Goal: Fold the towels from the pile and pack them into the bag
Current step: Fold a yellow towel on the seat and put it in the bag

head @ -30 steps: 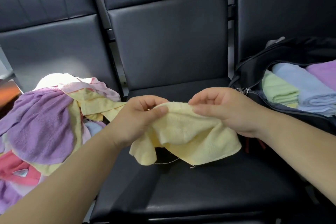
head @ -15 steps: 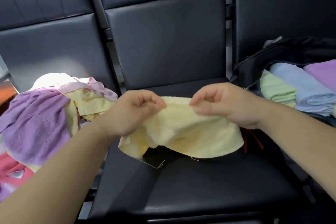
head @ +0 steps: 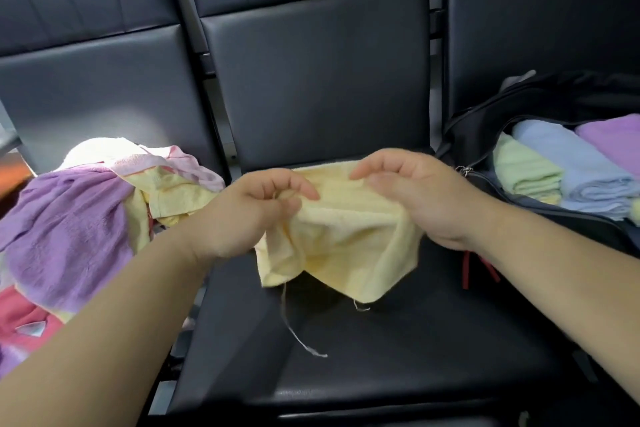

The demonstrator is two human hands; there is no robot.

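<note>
Towels in a loose pile [head: 69, 218] (purple, pink, yellow and red among them) fill the lower left of the frame. At centre, the left hand [head: 249, 215] has its fingers curled, pinching the upper edge of a yellow towel [head: 346, 246]. The towel hangs crumpled over the middle seat [head: 381, 340], and a loose thread [head: 294, 329] trails from its lower edge. Just right of centre, the right hand [head: 415, 194] holds the same edge. Its fingers bend over the cloth and seem to clamp it against the thumb, though the contact is partly hidden. At the right edge, an open black bag [head: 485, 135] holds a folded green towel [head: 523, 172], a blue towel [head: 571, 166] and a purple towel [head: 613, 139] side by side.
</note>
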